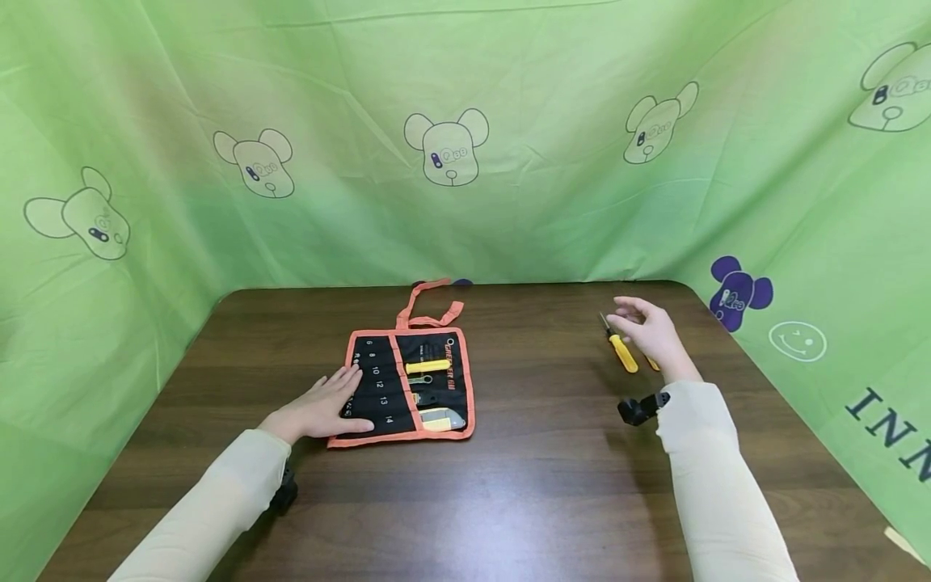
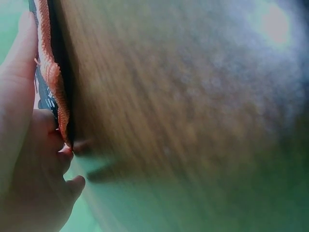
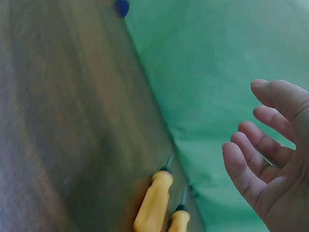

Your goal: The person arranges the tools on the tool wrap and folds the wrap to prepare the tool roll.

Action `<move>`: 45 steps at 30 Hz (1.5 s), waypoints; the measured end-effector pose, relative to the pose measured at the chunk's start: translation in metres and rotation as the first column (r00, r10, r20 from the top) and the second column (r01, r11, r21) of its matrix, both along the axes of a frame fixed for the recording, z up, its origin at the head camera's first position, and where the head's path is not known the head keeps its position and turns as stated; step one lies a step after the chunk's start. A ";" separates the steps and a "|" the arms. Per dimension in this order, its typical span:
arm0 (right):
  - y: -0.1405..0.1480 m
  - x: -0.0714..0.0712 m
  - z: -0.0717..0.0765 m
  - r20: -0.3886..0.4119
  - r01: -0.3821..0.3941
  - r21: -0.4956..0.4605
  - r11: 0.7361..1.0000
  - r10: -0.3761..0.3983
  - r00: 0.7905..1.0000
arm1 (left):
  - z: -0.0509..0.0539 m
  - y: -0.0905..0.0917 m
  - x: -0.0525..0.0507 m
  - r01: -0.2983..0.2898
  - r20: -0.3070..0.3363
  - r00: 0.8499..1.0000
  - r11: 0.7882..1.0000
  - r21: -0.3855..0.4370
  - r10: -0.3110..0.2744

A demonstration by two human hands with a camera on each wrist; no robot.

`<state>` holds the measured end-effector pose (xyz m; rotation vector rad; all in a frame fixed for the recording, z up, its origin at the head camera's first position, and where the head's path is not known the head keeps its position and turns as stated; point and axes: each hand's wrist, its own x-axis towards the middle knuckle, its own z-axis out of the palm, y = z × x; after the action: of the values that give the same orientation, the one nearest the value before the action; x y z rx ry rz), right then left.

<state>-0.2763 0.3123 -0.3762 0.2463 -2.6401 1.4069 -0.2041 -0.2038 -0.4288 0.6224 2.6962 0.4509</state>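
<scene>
My left hand [image 1: 323, 406] lies spread on the left part of a black tool pouch [image 1: 396, 404] with orange edging and printed numbers. In its pockets sit a yellow handle [image 1: 427, 366], a small green ring-shaped end [image 1: 420, 379] and a grey and yellow tool [image 1: 441, 419] that looks like a utility knife. My right hand [image 1: 650, 335] hovers at the right with loosely bent fingers, holding nothing. Just below it lies a yellow-handled screwdriver [image 1: 623, 354]. A second yellow screwdriver [image 3: 179, 221] shows beside the first in the right wrist view; the hand partly hides it in the head view.
An orange tie strap [image 1: 414, 311] runs from the pouch's far edge toward the back of the brown wooden table [image 1: 524, 453]. Behind and beside the table hangs a green printed cloth [image 1: 538, 202]. A black wrist camera [image 1: 640, 410] hangs under the right wrist.
</scene>
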 end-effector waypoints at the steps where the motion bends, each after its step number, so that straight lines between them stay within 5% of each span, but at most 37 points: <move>1: 0.002 0.000 -0.003 0.002 0.005 0.000 1.000 -0.005 1.000 | 0.000 0.000 0.000 -0.001 0.000 1.000 1.000 -0.002 0.001; 10: 0.022 -0.002 -0.035 0.031 0.061 0.037 0.997 -0.062 0.998 | 0.000 0.000 0.000 0.000 0.004 1.000 1.000 0.004 0.000; 20: 0.027 0.001 -0.051 0.082 0.084 0.061 0.995 -0.089 0.993 | 0.002 0.000 0.001 -0.003 0.008 1.000 1.000 0.006 0.003; 45: 0.023 0.000 -0.059 0.148 0.094 0.131 0.987 -0.113 0.982 | 0.006 0.001 0.003 0.000 0.013 1.000 1.000 0.017 0.000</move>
<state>-0.2763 0.3357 -0.4354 0.0111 -2.8235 1.2807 -0.2011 -0.2026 -0.4225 0.6217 2.6825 0.4773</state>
